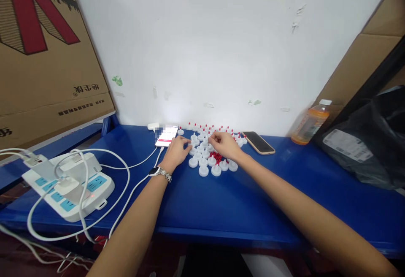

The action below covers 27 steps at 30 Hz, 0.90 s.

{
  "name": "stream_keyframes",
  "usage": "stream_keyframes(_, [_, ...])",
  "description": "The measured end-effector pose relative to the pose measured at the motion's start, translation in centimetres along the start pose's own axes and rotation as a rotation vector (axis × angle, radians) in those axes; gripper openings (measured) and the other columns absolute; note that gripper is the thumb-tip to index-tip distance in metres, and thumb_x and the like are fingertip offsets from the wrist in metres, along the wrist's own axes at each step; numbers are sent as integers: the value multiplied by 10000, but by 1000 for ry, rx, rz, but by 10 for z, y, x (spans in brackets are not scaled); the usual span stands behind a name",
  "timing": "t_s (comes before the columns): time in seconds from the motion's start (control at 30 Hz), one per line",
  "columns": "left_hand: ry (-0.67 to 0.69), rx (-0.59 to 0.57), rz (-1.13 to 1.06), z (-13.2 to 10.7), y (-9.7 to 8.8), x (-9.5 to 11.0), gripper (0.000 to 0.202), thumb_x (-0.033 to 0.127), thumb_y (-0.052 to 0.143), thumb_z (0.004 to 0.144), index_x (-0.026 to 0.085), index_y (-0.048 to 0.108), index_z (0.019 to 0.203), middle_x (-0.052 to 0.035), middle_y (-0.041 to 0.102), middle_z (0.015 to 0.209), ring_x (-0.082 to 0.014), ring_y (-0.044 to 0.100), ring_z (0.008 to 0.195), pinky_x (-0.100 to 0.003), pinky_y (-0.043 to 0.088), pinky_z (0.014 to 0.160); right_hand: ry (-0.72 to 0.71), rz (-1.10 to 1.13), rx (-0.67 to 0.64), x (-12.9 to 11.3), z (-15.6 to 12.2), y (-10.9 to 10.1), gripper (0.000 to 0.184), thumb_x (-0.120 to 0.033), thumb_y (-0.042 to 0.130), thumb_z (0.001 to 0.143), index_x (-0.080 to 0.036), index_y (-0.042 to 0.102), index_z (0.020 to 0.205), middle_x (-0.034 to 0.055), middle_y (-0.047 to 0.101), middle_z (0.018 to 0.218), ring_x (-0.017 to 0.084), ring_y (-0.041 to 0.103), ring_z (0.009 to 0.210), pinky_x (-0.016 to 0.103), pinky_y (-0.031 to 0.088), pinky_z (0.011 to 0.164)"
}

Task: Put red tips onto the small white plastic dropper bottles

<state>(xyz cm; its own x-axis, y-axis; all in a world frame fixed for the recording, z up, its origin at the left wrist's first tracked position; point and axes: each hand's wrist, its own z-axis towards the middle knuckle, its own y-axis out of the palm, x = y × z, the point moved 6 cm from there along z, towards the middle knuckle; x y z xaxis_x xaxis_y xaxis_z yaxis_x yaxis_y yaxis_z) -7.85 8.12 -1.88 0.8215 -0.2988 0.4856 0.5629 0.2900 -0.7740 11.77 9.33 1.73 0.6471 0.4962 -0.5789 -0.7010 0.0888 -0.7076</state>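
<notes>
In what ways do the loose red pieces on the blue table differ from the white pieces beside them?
Size: each of the red pieces is much smaller than any of the white pieces.
Arrangement: the red pieces lie in a loose heap, whereas the white pieces at the front stand on round bases, spouts upward.
Shared: both kinds are on the blue table.

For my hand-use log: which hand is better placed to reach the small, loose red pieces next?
Probably the right hand: it is close beside the small red pieces, among the round white spouted pieces. The left hand is farther left, beside the rectangular white-screened phone.
</notes>
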Motion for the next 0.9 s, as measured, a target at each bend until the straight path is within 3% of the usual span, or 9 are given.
stream_keyframes(0.13, [28,15,50,-3,-6,5,334,325,516,926,169,712,1148,-150,645,1168,-311,579,1138,-457,463,1008,-10,-160,10,-14,48,21,191,-284,505,862,-190,669,833,24,674,689,175,603,679,283,396,683])
stream_keyframes(0.27, [34,-44,116,-7,-7,10,351,264,434,960,179,696,1177,-139,672,1120,-279,612,1085,-412,465,982,-14,-340,-148,-30,99,62,262,-328,518,892,-203,680,1056,86,736,1013,237,641,965,355,412,873])
stream_keyframes(0.37, [49,-111,171,-11,-4,14,337,267,424,962,200,720,1107,-131,677,1059,-273,629,1007,-398,473,913,-14,-360,-217,-36,125,91,267,-376,579,875,-194,696,1032,110,722,1108,275,619,1069,409,393,951])
stream_keyframes(0.53, [46,-94,253,-15,-3,17,342,303,404,971,201,726,1024,-146,650,1060,-307,600,1014,-423,458,876,-10,-348,-249,-38,139,115,149,-265,619,839,-191,722,918,109,738,1051,266,628,1048,414,391,967])
stream_keyframes(0.67, [1,-44,241,-15,-6,18,319,336,443,963,175,693,1078,-151,642,1057,-301,600,1049,-414,450,911,-2,-296,-197,-38,135,100,170,-258,597,849,-184,724,934,103,740,1052,249,636,1025,376,423,923])
stream_keyframes(0.83, [-53,-41,168,-14,-8,18,294,340,477,950,153,675,1061,-164,664,1040,-314,626,1036,-417,462,887,-3,-160,-113,-27,103,49,238,-276,522,890,-163,701,1000,61,749,921,160,663,830,255,467,752])
stream_keyframes(0.9, [-61,-32,149,-11,-7,18,303,357,459,959,153,670,1037,-158,679,1018,-296,646,989,-398,479,848,-4,39,-46,-18,79,26,210,-272,543,870,-143,698,927,53,737,801,152,652,741,251,464,700])
